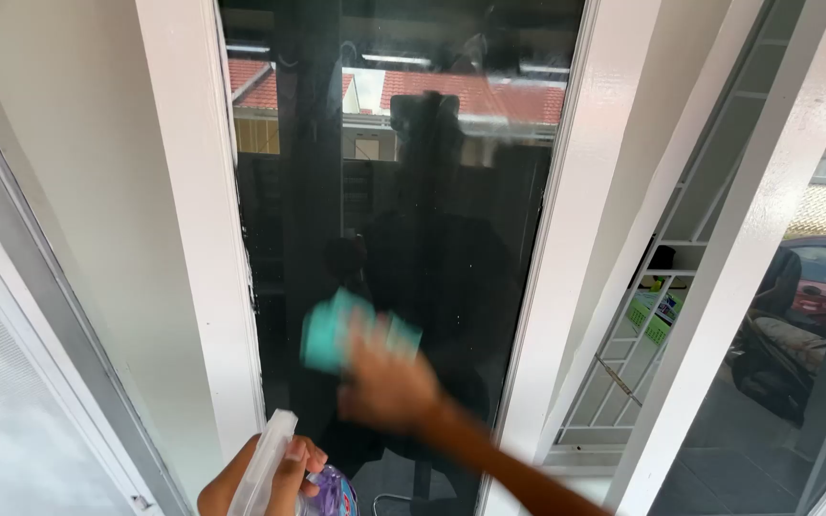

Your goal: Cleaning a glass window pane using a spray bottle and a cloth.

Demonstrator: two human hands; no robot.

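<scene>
My right hand (pixel 389 382) presses a folded teal cloth (pixel 336 330) flat against the dark glass pane (pixel 413 191) of a white-framed door; both are motion-blurred. My forearm reaches in from the lower right. At the bottom edge, my left hand (pixel 274 473) grips a spray bottle (pixel 322 492) with a white trigger head and a purple label, held low beside the door's left frame. The glass reflects a dark figure and red roofs.
White door frame posts (pixel 198 220) stand on both sides of the pane. A second glass panel (pixel 786 315) on the right reflects a parked car and a motorbike. Behind it is a white grille with green baskets (pixel 652 315). A grey window frame runs along the far left.
</scene>
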